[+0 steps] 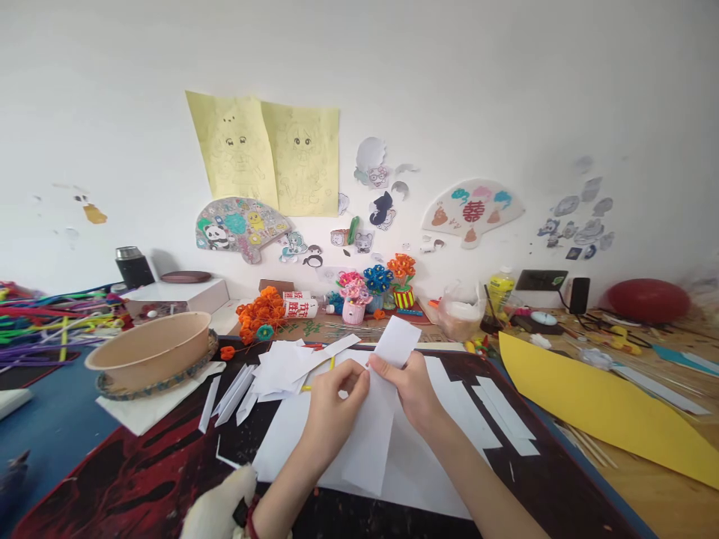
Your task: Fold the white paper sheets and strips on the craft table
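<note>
In the head view, a long white paper strip stands tilted in front of me, its upper end rising above my fingers. My right hand is closed on the strip, thumb pressed on its near face. My left hand pinches at the strip's left edge, thumb and index fingertip meeting. Beneath both hands lie larger white sheets. Left of them are folded white paper strips and a heap of paper pieces. Several narrow flat strips lie to the right.
A dark red and black mat covers the desk. A beige oval basin stands left, with colourful pipe cleaners beyond. Small flower pots line the back by the wall. A yellow sheet lies right.
</note>
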A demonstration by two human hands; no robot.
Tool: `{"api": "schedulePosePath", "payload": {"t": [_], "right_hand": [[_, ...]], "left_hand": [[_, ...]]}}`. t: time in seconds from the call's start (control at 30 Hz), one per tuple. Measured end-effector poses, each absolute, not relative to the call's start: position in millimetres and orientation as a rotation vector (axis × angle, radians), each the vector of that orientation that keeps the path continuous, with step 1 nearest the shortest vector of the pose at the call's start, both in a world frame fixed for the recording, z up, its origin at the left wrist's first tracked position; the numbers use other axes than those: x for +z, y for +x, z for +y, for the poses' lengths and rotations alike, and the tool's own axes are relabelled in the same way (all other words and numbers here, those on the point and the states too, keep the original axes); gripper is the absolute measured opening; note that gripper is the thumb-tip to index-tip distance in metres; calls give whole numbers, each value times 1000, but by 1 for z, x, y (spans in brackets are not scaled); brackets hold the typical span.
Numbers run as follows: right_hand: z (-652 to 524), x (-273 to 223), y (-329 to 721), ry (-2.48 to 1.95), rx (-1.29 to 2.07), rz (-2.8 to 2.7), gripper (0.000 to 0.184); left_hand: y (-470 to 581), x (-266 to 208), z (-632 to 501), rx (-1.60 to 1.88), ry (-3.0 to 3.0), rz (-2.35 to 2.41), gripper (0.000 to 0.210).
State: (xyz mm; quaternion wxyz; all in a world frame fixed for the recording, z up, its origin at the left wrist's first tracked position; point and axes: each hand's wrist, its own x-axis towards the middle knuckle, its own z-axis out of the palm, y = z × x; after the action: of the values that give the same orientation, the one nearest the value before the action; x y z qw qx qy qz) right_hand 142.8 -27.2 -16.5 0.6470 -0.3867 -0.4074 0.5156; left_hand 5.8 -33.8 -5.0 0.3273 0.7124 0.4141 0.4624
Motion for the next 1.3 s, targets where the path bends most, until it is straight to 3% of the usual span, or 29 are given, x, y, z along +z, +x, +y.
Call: {"api": "schedulePosePath", "payload": {"t": [0.33, 0.7, 0.9, 1.3], "right_hand": [[-18, -13, 163, -894, 1091, -745, 31], [-25, -12, 151, -901, 1258, -986, 41], [-26, -12, 148, -881, 1265, -1051, 42], [-25, -20, 143, -830, 1247, -995, 31]], "left_hand": [[9, -9, -39, 1134, 1952, 1062, 23], [4, -13, -33, 1228, 1925, 1224, 32], [5, -11, -33, 1220, 1870, 1140, 24], [6, -10, -32, 1234, 1865, 1083, 16]]}}
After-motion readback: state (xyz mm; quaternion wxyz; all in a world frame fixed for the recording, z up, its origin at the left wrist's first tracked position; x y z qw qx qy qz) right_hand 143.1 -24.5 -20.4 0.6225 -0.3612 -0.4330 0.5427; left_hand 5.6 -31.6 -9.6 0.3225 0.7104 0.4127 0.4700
